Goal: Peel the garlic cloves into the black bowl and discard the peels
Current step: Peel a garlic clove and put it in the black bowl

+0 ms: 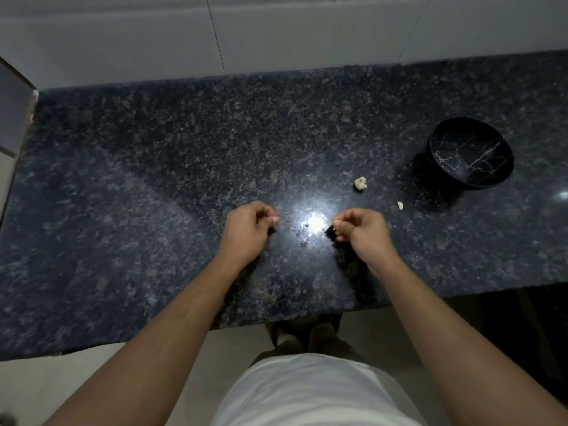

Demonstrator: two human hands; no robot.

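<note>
The black bowl (pixel 470 153) looks empty; garlic (pixel 360 183) lies near it toward the worktop's (pixel 153 167) right edge. Both the left hand (pixel 250 227) and the right hand (pixel 359 230) have curled fingers, pinching something too small to identify.

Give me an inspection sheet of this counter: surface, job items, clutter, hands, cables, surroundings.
Surface: dark speckled granite counter, with a bright light glare between the hands.
Job's things: black bowl at right, nothing visible inside; garlic piece on the counter left of it; small pale bit nearer the edge, clove or peel unclear.
Clutter: tiny fleck in the glare.
Hands: left hand and right hand curled, fingertips pinching something small; what it is cannot be told.
Cables: nothing seen.
Surroundings: white tiled wall behind; pale floor below.
</note>
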